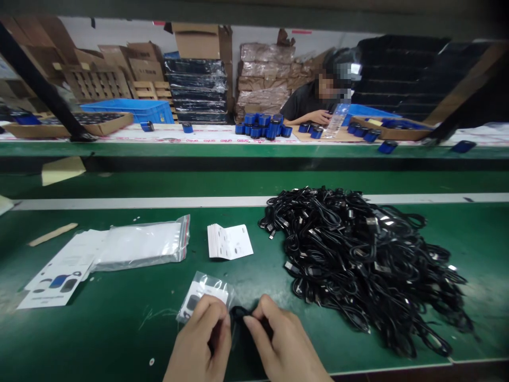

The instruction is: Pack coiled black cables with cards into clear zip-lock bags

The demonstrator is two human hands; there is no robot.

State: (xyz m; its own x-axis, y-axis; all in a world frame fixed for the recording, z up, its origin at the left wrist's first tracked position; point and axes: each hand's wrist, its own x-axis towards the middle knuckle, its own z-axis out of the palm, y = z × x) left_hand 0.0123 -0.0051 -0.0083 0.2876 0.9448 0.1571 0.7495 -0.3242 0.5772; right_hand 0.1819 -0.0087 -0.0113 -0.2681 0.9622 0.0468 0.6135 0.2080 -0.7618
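A small clear bag with a white card inside lies just ahead of the left hand, its mouth towards the fingers, which pinch its near edge. The right hand is closed on a coiled black cable, held between both hands at the bag's mouth. The bag slants away to the left. The cable pile lies well right.

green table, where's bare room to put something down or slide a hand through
Bare green table lies left of the left hand, below the leaflets and zip bags. A narrow lane runs between the folded cards and the cable pile. The right side is crowded with cables; the small bag and right hand fill the near centre.
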